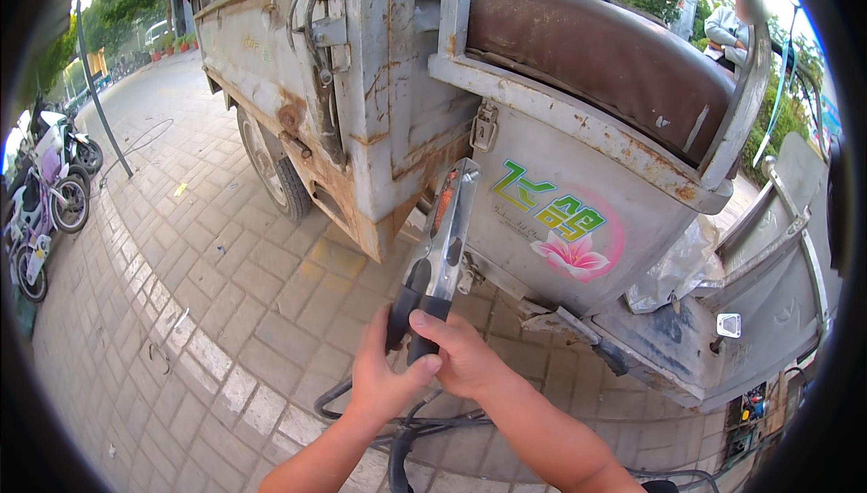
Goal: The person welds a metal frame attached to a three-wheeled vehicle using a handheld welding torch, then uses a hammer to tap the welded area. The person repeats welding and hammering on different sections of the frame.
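In front of me both hands grip a large spring clamp (442, 245) with black handles, metal jaws and a copper-coloured strip along the jaw. My left hand (375, 385) is closed around the left handle, its thumb pointing to the right. My right hand (465, 362) wraps the other handle, with its thumb over the black grip. The jaws point away from me, up toward the grey side panel (560, 204) of a rusty cargo tricycle, which carries a pink flower sticker. Black cables (402, 457) run over the paving below my wrists.
The tricycle's rusty cargo box (271, 51) and rear wheel (271, 163) stand at the far left. A brown seat (596, 60) tops the panel; a plastic bag (677, 267) lies on the footboard. Parked scooters (45, 195) line the left edge. Someone sits (727, 32) at the far right.
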A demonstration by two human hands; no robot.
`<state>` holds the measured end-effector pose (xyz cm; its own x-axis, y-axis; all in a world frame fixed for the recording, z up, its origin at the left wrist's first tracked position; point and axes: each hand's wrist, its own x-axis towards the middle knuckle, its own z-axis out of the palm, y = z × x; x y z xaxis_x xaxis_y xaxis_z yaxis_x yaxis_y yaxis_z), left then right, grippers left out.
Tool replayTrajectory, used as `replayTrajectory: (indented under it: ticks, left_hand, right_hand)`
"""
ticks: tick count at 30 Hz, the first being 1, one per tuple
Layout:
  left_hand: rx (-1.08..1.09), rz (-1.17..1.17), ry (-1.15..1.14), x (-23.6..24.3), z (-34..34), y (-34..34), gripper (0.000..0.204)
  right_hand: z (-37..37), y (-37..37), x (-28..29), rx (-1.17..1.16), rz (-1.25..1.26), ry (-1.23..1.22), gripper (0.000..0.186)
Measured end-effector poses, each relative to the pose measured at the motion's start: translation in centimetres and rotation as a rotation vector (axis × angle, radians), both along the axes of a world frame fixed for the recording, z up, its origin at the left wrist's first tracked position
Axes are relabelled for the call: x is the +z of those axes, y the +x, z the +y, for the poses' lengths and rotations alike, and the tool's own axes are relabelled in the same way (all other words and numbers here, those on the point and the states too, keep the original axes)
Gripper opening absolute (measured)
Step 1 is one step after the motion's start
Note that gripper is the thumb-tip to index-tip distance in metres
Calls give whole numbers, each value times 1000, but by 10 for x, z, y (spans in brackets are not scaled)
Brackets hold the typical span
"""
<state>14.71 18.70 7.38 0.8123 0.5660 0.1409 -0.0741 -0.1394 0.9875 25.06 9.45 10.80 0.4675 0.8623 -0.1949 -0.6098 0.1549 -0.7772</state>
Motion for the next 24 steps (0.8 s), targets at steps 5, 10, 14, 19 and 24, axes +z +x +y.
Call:
replayTrajectory:
  ticks: [5,10,14,19,24]
  left_hand:
    - [277,132,677,15,-4,2,113]
    - [343,82,878,39,2,10,120]
    - [338,237,790,41,12,16,122]
    - [321,130,674,38,19,30,103]
    - [294,84,532,34,16,36,75]
  right_hand:
    - [4,12,8,-10,-34,5,46]
    - [26,32,1,40,-27,343,62]
    - [44,43,-3,11,-142,451,62]
    - [55,57,-9,-86,-68,474,46]
    - [61,66,-11,-165,-148,374,34]
